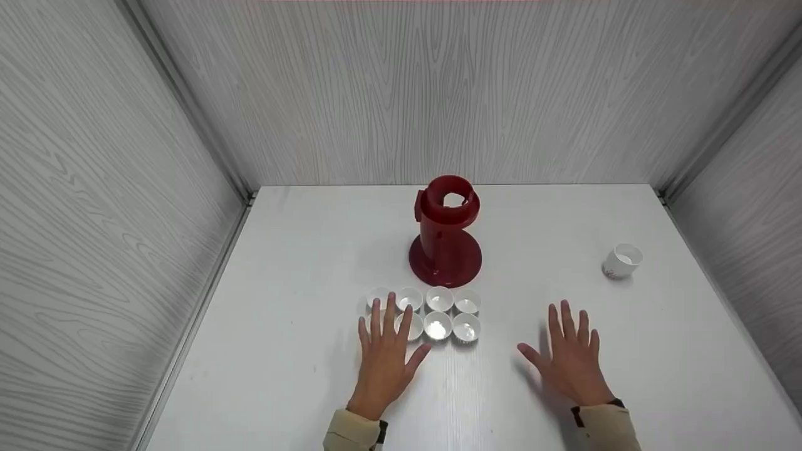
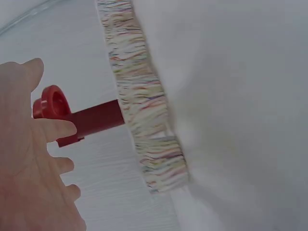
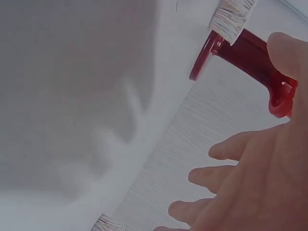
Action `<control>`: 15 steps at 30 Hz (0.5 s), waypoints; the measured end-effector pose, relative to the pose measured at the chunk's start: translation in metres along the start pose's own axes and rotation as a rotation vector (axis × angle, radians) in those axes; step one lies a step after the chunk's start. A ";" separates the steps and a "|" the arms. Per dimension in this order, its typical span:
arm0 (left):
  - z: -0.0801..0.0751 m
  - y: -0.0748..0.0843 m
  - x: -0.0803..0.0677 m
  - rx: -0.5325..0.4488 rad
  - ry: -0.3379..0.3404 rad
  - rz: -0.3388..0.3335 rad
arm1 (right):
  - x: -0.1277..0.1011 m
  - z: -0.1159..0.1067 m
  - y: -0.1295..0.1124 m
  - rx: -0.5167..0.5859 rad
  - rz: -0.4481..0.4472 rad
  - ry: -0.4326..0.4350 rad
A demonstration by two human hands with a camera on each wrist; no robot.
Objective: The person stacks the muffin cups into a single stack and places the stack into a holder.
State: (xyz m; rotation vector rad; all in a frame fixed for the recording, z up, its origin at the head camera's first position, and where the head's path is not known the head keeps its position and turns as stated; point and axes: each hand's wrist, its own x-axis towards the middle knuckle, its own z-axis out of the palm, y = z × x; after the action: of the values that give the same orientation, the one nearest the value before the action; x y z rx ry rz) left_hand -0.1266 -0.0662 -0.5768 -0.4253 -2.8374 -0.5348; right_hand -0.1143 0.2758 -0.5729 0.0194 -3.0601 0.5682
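Small white cups [image 1: 467, 329] stand close together in two rows. My left hand [image 1: 383, 369], palm down with fingers spread, covers part of the leftmost ones; nothing is gripped. Colored streaks mark the outside of the row of cups [image 2: 142, 96] in the left wrist view. Behind them stands a dark red holder [image 1: 446, 254] with a round base, an upright column and a ring-shaped top. My right hand [image 1: 573, 366] is spread above the table to the right of the cups, casting a shadow and holding nothing. In the right wrist view its fingers [image 3: 214, 179] look straight.
A lone white cup [image 1: 622, 261] stands at the right side of the white table [image 1: 294, 282], beyond my right hand. Grey wood-grain panels rise at the back [image 1: 401, 94], left [image 1: 94, 219] and right [image 1: 745, 207].
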 end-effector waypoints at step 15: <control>0.011 0.052 0.050 -0.508 -0.232 0.162 | 0.048 -0.045 0.072 0.424 0.205 -0.053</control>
State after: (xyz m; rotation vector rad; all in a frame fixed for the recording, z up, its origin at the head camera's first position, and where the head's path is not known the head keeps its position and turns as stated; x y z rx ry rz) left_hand -0.1585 -0.0033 -0.5571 -0.8444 -2.8142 -1.2489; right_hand -0.1620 0.3584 -0.5550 -0.2755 -2.9442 1.2345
